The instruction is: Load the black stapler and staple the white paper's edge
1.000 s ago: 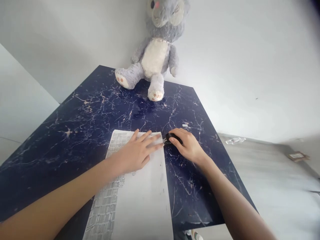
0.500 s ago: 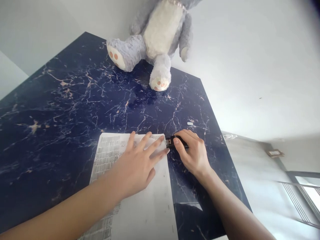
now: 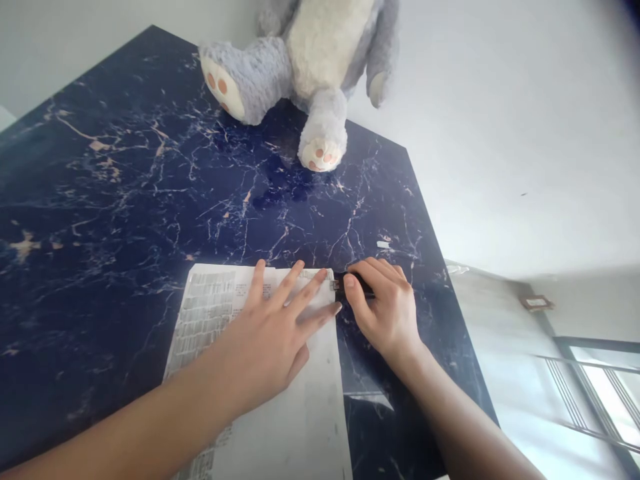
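Note:
My left hand (image 3: 275, 333) lies flat with its fingers spread across printed sheets of paper (image 3: 280, 440), their top right corner under its fingertips. Dense grey print fills the left part of the paper. My right hand (image 3: 387, 303) is closed around a small black stapler (image 3: 341, 283), whose metal front end meets the paper's right edge near the top corner. Most of the stapler's body is hidden under the fingers. I cannot tell whether its jaws are pressed together.
A dark blue marble-patterned table (image 3: 165, 173) bears the paper. At its far edge sits a large grey and cream plush toy (image 3: 325, 53). A small white piece (image 3: 383, 245) lies beyond my right hand. To the right, below the table, a small brown box (image 3: 537, 303) is on the floor.
The view has shifted slightly, so the plush toy sits higher in the picture. Both hands, the paper and the stapler keep nearly the same places relative to one another.

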### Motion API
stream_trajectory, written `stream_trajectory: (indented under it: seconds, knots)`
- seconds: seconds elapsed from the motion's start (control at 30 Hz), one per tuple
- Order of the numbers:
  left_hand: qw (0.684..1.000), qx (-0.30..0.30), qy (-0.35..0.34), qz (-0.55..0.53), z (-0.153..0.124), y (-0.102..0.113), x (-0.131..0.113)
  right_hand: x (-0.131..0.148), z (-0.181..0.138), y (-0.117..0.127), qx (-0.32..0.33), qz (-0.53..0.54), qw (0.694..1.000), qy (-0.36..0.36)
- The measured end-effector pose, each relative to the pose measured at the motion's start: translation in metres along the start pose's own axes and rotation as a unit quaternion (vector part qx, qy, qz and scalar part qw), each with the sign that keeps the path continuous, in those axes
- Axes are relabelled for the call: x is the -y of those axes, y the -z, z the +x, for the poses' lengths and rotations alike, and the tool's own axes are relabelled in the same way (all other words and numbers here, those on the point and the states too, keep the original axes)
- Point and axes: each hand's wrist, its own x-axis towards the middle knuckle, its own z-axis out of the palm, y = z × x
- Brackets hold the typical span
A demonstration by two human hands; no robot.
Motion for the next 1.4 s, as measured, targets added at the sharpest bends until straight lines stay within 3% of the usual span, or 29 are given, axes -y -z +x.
stream_trajectory:
  seconds: [0.53,0.83,1.07,1.17,1.27,1.33,1.4]
  knots:
    - [1.0,0.017,0.006,-0.017,-0.003,-0.001,-0.001,0.002,0.001,0.0,0.005,-0.063,0.997,0.034]
    - [0.999,0.007,0.007,-0.034,-0.003,-0.003,0.0,0.014,-0.001,-0.013,0.017,-0.196,0.978,0.068]
    - [1.0,0.018,-0.014,-0.005,-0.003,0.0,0.004,-0.014,0.001,0.02,0.093,-0.101,0.989,0.063]
    - [1.0,0.017,-0.015,0.004,-0.004,0.002,0.002,-0.034,0.004,0.024,0.069,-0.105,0.992,0.033]
    - [1.0,0.007,-0.022,-0.005,-0.001,0.007,0.003,-0.042,0.006,0.02,0.005,-0.089,0.995,-0.041]
    - [0.999,-0.029,-0.001,-0.038,0.002,0.015,0.009,-0.034,0.006,0.019,-0.058,-0.044,0.994,-0.079]
    - [0.988,-0.109,0.059,-0.087,0.005,0.026,0.022,-0.013,0.002,0.018,-0.087,0.031,0.992,-0.084]
